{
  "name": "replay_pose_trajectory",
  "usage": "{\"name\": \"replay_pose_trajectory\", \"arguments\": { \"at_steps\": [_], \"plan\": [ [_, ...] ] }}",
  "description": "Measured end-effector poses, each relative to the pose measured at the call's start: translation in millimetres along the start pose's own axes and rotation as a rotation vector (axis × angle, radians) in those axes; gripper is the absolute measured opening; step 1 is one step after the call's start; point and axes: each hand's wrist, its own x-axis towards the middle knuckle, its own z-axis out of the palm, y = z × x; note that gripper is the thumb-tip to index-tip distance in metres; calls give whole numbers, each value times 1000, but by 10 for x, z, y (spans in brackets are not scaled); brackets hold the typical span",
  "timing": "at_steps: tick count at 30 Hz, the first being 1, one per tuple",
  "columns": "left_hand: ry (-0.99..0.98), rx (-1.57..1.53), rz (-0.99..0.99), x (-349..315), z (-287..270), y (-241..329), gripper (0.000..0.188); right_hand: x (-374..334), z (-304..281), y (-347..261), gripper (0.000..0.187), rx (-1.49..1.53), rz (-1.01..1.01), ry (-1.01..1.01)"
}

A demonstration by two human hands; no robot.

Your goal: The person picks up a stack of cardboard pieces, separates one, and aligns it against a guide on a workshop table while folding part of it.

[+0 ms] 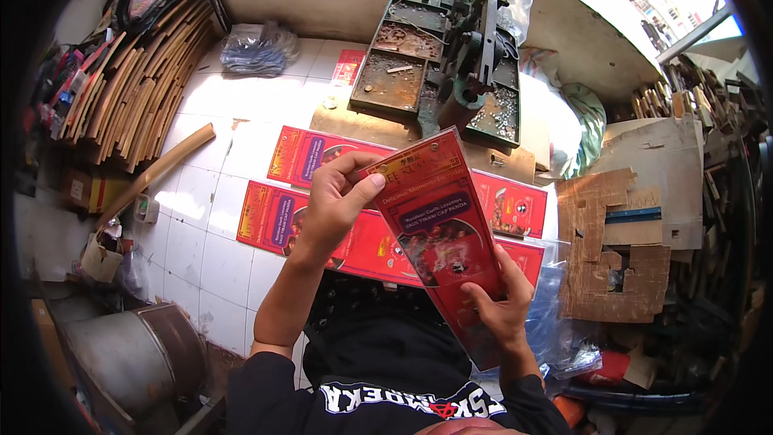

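Tilted in front of me is a long red printed card in glossy clear plastic, with a food picture and a dark panel. My left hand pinches its upper left edge between thumb and fingers. Lower down, my right hand grips the right edge, thumb across the front. Behind it, matching red printed cards lie in two rows: a far one and a near one. The held card covers their middle. Beyond stands a dark green hand press with side trays full of small metal bits.
Clear plastic sheets hang at the table's right edge, beside cut brown cardboard. A brown stick leans over the white tiled table's left side. Stacked cardboard, a plastic bundle and a metal drum stand around.
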Motion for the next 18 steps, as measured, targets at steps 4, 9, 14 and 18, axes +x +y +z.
{"name": "replay_pose_trajectory", "arguments": {
  "at_steps": [4, 9, 14, 18],
  "plan": [
    [4, -63, 38, -48, 90, 32, 22, -88, 2, 40, 71, 87, 72, 27],
    [46, 30, 73, -89, 167, 40, 21, -139, -7, 58, 71, 84, 69, 44],
    [71, 81, 85, -136, 228, 87, 19, -178, -22, 23, 71, 114, 60, 48],
    [51, 176, 51, -177, 203, 211, 15, -206, -68, 12, 70, 67, -13, 49]
  ]
}}
